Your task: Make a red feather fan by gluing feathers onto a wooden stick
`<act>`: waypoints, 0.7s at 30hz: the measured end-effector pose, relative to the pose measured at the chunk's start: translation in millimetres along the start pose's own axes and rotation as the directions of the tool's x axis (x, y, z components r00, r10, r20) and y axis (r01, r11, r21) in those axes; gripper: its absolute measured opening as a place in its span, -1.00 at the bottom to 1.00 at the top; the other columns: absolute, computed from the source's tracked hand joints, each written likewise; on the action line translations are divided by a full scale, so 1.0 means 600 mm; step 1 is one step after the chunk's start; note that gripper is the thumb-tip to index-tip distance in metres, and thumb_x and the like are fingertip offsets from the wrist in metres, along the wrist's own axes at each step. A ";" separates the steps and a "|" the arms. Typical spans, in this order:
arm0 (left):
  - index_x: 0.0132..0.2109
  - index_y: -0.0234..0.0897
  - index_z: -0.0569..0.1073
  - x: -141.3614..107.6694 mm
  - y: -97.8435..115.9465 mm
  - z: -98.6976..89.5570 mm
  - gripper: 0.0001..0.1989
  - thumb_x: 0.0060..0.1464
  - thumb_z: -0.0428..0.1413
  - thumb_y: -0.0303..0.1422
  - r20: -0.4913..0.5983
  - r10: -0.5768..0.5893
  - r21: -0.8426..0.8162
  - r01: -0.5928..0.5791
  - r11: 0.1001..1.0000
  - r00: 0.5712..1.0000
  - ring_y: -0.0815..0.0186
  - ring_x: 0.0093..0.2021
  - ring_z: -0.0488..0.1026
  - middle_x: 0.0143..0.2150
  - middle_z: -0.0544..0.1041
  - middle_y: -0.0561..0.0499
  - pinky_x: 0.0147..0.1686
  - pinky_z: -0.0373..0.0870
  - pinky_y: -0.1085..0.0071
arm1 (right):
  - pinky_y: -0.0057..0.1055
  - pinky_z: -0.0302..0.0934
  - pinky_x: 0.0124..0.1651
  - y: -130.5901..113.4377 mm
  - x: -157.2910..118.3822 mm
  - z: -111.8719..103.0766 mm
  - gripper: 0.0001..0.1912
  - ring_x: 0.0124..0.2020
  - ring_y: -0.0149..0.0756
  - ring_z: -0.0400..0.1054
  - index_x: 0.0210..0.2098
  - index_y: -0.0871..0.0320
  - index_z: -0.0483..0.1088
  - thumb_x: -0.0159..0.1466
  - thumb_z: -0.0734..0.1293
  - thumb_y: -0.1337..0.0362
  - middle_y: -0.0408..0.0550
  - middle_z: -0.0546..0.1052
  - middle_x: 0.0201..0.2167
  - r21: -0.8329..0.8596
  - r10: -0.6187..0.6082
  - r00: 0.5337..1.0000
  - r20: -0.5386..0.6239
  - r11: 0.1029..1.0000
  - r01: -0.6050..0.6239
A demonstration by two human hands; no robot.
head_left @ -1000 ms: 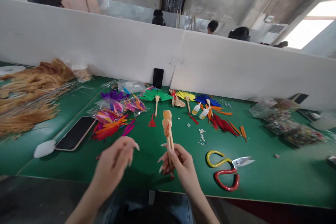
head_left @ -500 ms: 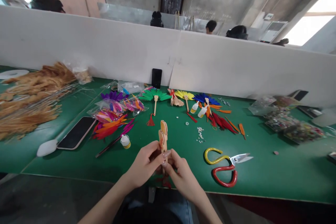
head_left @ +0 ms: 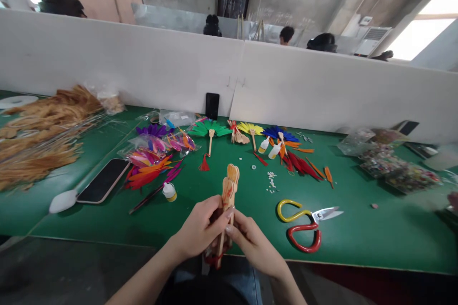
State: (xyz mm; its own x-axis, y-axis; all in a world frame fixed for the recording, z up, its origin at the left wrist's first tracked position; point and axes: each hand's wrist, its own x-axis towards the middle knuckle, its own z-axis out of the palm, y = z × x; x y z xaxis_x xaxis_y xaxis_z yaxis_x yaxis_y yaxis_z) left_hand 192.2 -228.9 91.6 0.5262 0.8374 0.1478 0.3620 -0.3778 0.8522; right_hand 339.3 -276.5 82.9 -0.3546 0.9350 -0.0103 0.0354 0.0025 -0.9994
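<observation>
Close to the table's front edge, my left hand (head_left: pixel 202 226) and my right hand (head_left: pixel 248 238) are both closed on a stack of wooden fan handles (head_left: pixel 229 188). The handles stand nearly upright, rounded heads at the top, and the front one carries reddish marks. Something red, perhaps tassels (head_left: pixel 213 259), hangs below my fingers; its detail is blurred. To the right lie scissors (head_left: pixel 315 226) with one yellow and one red grip. A small white glue bottle (head_left: pixel 169 191) stands to the left of my hands.
Feather fans in green (head_left: pixel 211 129), yellow (head_left: pixel 252 129) and blue (head_left: pixel 280 136) lie at the back. Loose feathers (head_left: pixel 146 171), a phone (head_left: pixel 103 181) and raffia-like fibre (head_left: pixel 46 128) are leftward. White beads (head_left: pixel 271 181) and bagged beads (head_left: pixel 390 167) lie rightward. A white partition (head_left: pixel 161 71) stands behind.
The wooden handles have turned in my hands, showing more of their flat faces, and their heads have shifted slightly right. The red part below now shows more. The view has moved slightly.
</observation>
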 end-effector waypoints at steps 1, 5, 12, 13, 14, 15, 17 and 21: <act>-0.45 -0.26 0.23 0.000 0.000 0.000 -0.75 0.18 -0.10 -0.28 0.002 0.001 0.010 -0.001 1.000 1.000 0.42 -0.53 0.20 -0.53 0.27 0.11 -0.52 0.14 0.52 | -0.50 0.21 -0.34 -0.002 0.000 -0.002 -0.76 -0.44 -0.41 0.27 -0.21 0.14 0.33 0.31 0.13 0.15 -0.15 0.40 -0.45 -0.007 0.004 1.000 0.000 1.000 -0.004; -0.43 -0.26 0.24 0.001 0.000 -0.003 -0.78 0.17 -0.09 -0.30 -0.005 0.025 0.037 -0.025 0.999 1.000 0.42 -0.52 0.22 -0.51 0.30 0.10 -0.49 0.16 0.51 | -0.54 0.18 -0.38 -0.012 -0.003 -0.013 -0.77 -0.48 -0.44 0.26 -0.32 0.15 0.31 0.32 0.13 0.16 -0.18 0.40 -0.50 -0.163 0.011 0.999 -0.049 0.986 -0.019; -0.42 -0.25 0.22 -0.006 -0.003 -0.019 -0.78 0.18 -0.10 -0.30 -0.093 0.040 -0.065 -0.046 0.997 0.995 0.44 -0.54 0.25 -0.53 0.30 0.11 -0.48 0.20 0.51 | -0.47 0.26 -0.37 -0.028 -0.011 -0.034 -0.72 -0.48 -0.36 0.39 -0.31 0.12 0.31 0.33 0.08 0.11 -0.12 0.49 -0.49 -0.143 0.037 0.994 -0.099 0.988 -0.051; -0.40 -0.25 0.22 -0.007 -0.003 -0.020 -0.80 0.19 -0.09 -0.29 -0.075 0.003 -0.108 -0.011 0.994 0.997 0.45 -0.57 0.24 -0.54 0.31 0.13 -0.52 0.19 0.52 | -0.47 0.25 -0.40 -0.027 -0.012 -0.035 -0.71 -0.51 -0.37 0.38 -0.31 0.12 0.31 0.33 0.08 0.10 -0.13 0.48 -0.51 -0.137 0.044 0.993 -0.109 0.989 -0.059; -0.36 -0.24 0.20 -0.007 -0.003 -0.022 -0.83 0.19 -0.09 -0.29 -0.061 -0.040 -0.156 0.030 0.987 0.997 0.47 -0.61 0.22 -0.55 0.31 0.15 -0.56 0.17 0.53 | -0.49 0.24 -0.44 -0.024 -0.014 -0.035 -0.70 -0.55 -0.39 0.35 -0.31 0.12 0.30 0.33 0.08 0.08 -0.15 0.46 -0.54 -0.135 0.050 0.991 -0.124 0.989 -0.066; -0.31 -0.22 0.19 -0.007 -0.002 -0.024 -0.86 0.19 -0.08 -0.27 -0.058 -0.081 -0.199 0.068 0.978 0.995 0.47 -0.63 0.20 -0.56 0.31 0.17 -0.59 0.15 0.55 | -0.51 0.21 -0.49 -0.022 -0.015 -0.035 -0.69 -0.61 -0.42 0.31 -0.29 0.12 0.30 0.33 0.07 0.07 -0.17 0.43 -0.58 -0.133 0.056 0.988 -0.145 0.988 -0.076; -0.23 -0.21 0.16 -0.005 -0.001 -0.028 -0.86 0.18 -0.07 -0.25 -0.085 -0.133 -0.244 0.109 0.964 0.987 0.47 -0.64 0.20 -0.59 0.29 0.20 -0.61 0.14 0.55 | -0.56 0.12 -0.62 -0.017 -0.016 -0.037 -0.65 -0.71 -0.47 0.19 -0.24 0.12 0.30 0.33 0.04 0.04 -0.24 0.33 -0.65 -0.125 0.078 0.977 -0.200 0.987 -0.104; -0.18 -0.23 0.22 -0.007 0.001 -0.042 -0.82 0.17 -0.06 -0.23 -0.067 -0.161 -0.239 0.141 0.961 0.985 0.47 -0.65 0.18 -0.63 0.22 0.21 -0.63 0.12 0.56 | -0.57 -0.06 -0.67 -0.008 -0.020 -0.053 -0.65 -0.72 -0.50 0.02 -0.21 0.13 0.33 0.32 0.07 0.04 -0.29 0.12 -0.69 -0.244 0.025 0.945 -0.325 0.964 -0.109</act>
State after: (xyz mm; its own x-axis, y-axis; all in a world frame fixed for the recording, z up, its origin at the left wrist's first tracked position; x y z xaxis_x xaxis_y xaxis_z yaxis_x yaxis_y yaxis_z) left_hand 170.9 -222.7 104.4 0.4082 0.9119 0.0421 0.2378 -0.1508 0.9595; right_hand 373.3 -276.6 89.1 -0.0307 0.9992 -0.0238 0.3004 -0.0135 -0.9537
